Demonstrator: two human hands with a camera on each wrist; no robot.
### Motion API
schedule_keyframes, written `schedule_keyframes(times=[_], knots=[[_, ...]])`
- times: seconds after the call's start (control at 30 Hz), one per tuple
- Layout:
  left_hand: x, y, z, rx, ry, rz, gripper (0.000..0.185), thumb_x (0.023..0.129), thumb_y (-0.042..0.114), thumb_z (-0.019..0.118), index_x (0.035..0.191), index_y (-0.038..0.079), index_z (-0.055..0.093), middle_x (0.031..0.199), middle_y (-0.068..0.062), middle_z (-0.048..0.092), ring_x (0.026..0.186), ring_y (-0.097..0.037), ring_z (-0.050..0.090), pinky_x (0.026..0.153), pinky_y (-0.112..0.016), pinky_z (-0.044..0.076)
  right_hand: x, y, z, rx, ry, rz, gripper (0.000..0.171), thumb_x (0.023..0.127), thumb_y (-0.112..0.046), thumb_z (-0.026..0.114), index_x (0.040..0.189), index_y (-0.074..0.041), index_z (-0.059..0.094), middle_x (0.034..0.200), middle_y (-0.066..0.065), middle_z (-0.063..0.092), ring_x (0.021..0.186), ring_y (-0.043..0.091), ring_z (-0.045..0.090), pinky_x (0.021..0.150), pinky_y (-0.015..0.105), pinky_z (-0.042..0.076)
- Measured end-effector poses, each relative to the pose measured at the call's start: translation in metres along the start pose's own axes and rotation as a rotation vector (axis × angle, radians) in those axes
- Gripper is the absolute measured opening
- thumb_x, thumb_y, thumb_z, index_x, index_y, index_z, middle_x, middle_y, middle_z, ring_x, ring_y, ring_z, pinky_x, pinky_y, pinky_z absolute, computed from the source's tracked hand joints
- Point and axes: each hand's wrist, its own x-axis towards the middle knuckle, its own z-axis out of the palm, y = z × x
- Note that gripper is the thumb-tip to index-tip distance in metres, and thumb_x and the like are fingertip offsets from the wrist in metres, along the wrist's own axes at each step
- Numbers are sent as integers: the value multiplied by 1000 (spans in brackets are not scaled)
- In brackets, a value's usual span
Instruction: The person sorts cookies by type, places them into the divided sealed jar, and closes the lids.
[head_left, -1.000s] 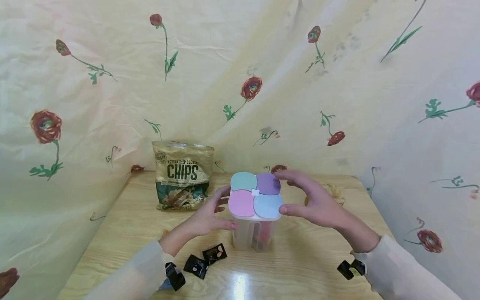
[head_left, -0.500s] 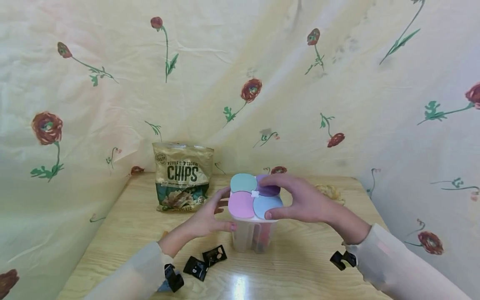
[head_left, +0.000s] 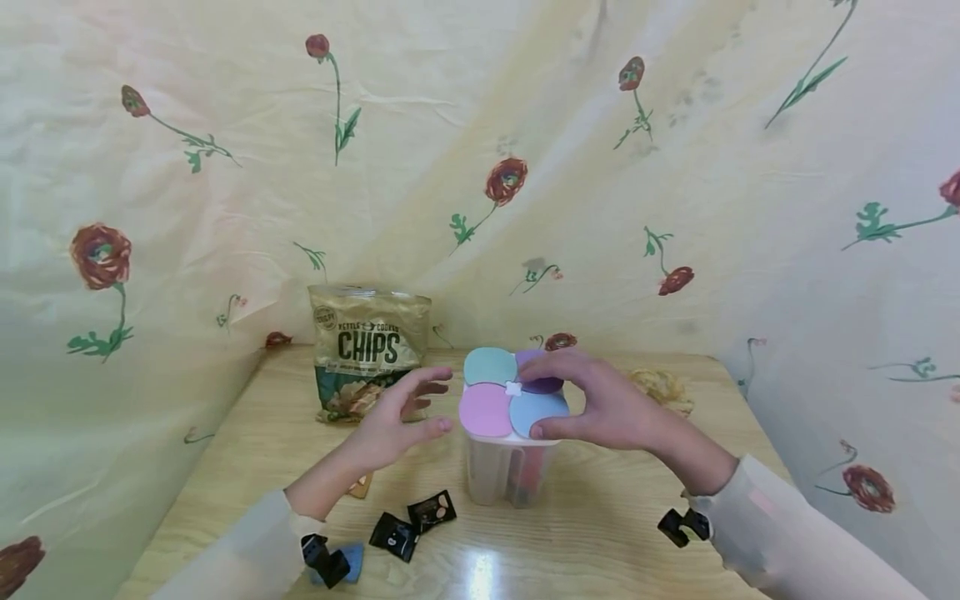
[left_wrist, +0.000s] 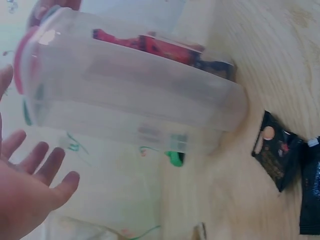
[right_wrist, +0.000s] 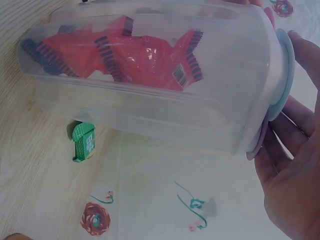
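A clear plastic storage container (head_left: 489, 479) stands upright on the table, its top made of pink, blue, teal and purple lids (head_left: 483, 410). My right hand (head_left: 607, 412) grips this top from the right, thumb on the blue lid and fingers over the purple one. Inside one compartment, red wrapped packets (right_wrist: 150, 62) show in the right wrist view. To the left of the container, apart from it, my left hand (head_left: 386, 429) is held with fingers spread and nothing in them. In the left wrist view, those fingers (left_wrist: 50, 167) face the container's lid end.
A chips bag (head_left: 367, 346) stands at the back left. Two black packets (head_left: 394, 536) lie in front of the container, with a blue item (head_left: 351, 562) near the left wrist. A yellowish crinkled pack (head_left: 663, 390) lies behind the right hand. A small green packet (right_wrist: 84, 141) sits behind the container.
My left hand has drawn away leftward from the container's side. My right hand has moved left from the rim onto the lids. The container stays in place.
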Motion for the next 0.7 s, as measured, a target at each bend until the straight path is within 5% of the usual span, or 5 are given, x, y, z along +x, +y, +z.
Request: schedule_keyframes(times=[0.13,0.27,0.47,0.7], knots=[[1,17,0,42,36,65,54,91,13,79,141,12,59,146,-6,57,132,-31,55,110,-52,45,-1,0,-1,5,1,11,58,79,-47,88,129,-25,69,142,-4,62,133,19,55,99,40,50],[5,35,0,69,3,101,42,89,9,80,129,12,69,136,-4,64,124,-21,61,103,-44,51,-2,1,0,7,5,11,58,78,-48,88,128,-24,70,143,-3,62,135,21,55,101,43,50],[11,48,-1,147,-111,64,42,87,16,83,128,18,71,133,3,66,124,-18,59,100,-50,51,-1,0,1,19,-4,15,58,77,-46,89,127,-23,71,146,0,60,139,23,52,104,46,48],[19,51,0,264,-137,42,42,85,24,85,126,23,73,131,8,66,119,-15,59,93,-46,51,0,-1,-1,37,-22,30,57,78,-47,88,127,-24,71,149,0,58,142,24,49,106,48,47]])
